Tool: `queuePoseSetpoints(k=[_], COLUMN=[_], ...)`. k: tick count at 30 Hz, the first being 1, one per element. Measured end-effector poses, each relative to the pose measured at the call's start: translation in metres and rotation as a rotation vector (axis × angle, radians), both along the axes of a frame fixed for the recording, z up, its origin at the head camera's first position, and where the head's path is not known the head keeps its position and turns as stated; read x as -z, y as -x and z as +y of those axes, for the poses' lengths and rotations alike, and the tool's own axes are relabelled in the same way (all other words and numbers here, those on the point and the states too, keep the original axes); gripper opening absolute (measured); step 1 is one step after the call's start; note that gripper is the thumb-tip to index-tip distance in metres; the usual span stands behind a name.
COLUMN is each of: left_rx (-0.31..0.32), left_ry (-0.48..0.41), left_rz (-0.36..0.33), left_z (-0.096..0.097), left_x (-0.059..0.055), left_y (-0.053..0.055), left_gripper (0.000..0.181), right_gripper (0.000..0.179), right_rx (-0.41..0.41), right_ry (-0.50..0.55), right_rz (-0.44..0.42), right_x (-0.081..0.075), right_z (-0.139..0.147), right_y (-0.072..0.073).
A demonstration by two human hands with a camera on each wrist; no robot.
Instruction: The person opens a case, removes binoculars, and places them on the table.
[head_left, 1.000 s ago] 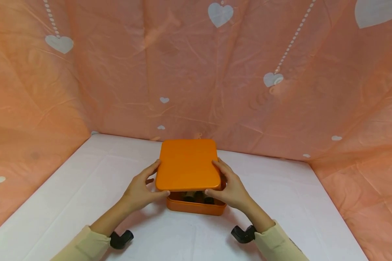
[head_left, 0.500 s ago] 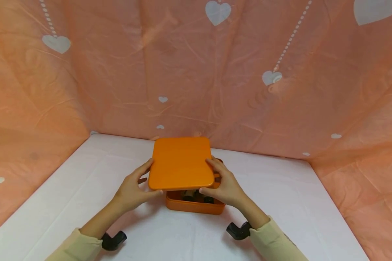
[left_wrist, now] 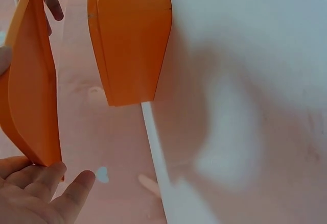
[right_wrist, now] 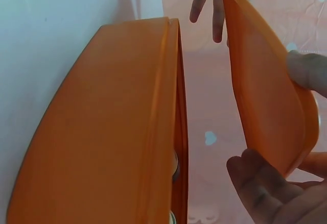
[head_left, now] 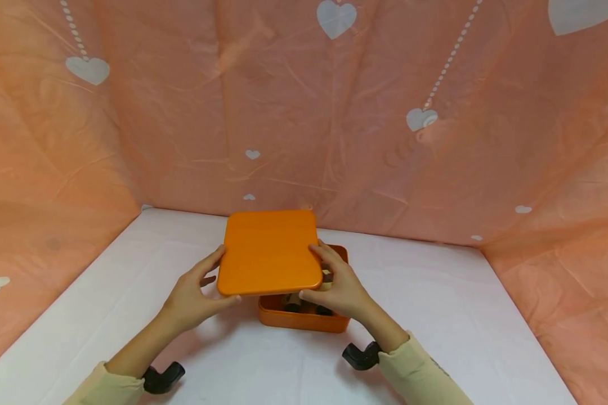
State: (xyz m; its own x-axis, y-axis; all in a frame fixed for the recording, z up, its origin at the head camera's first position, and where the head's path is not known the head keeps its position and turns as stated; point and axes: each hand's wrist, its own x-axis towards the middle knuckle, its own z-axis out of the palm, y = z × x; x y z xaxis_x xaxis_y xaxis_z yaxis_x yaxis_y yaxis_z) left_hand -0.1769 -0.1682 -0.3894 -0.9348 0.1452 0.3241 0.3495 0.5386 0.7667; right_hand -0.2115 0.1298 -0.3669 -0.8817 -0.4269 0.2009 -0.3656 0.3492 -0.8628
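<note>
An orange lid [head_left: 269, 253] is raised over an orange box [head_left: 304, 322] and offset to its left. My left hand [head_left: 195, 295] grips the lid's left edge, thumb at the near corner. On the opposite edge, my right hand [head_left: 340, 287] holds it the same way. Both wrist views show a gap between the lid [right_wrist: 271, 96] and the box [left_wrist: 130, 40]. Inside the box lie beige things with dark ends, one of them [head_left: 293, 304] partly visible. The lid and right hand hide most of the contents, so their kind cannot be told.
The box stands on a white-covered table [head_left: 436, 326]. A peach curtain [head_left: 284, 112] with white hearts encloses the back and sides, close behind the lid. Black curved pieces [head_left: 163, 378] are worn at both wrists.
Both hands have carried the lid leftward, uncovering more of the box's right side. The box has stayed in about the same place.
</note>
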Motion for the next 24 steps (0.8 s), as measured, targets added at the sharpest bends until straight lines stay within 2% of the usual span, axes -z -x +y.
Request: queuePoseSetpoints(k=[7, 16, 24], left_rx=[-0.025, -0.063, -0.078], left_ry=[0.044, 0.095, 0.077], left_rz=[0.024, 0.022, 0.057], left_z=[-0.012, -0.026, -0.037], left_x=[-0.001, -0.001, -0.002], left_y=[-0.006, -0.014, -0.026], left_gripper=[0.099, 0.100, 0.094], right_gripper=[0.087, 0.087, 0.087], right_rx=[-0.030, -0.042, -0.075], right_ry=[-0.026, -0.051, -0.039], right_rz=[0.033, 0.027, 0.011], right_x=[-0.001, 0.000, -0.001], right_z=[-0.009, -0.023, -0.037], right_y=[0.000, 0.000, -0.002])
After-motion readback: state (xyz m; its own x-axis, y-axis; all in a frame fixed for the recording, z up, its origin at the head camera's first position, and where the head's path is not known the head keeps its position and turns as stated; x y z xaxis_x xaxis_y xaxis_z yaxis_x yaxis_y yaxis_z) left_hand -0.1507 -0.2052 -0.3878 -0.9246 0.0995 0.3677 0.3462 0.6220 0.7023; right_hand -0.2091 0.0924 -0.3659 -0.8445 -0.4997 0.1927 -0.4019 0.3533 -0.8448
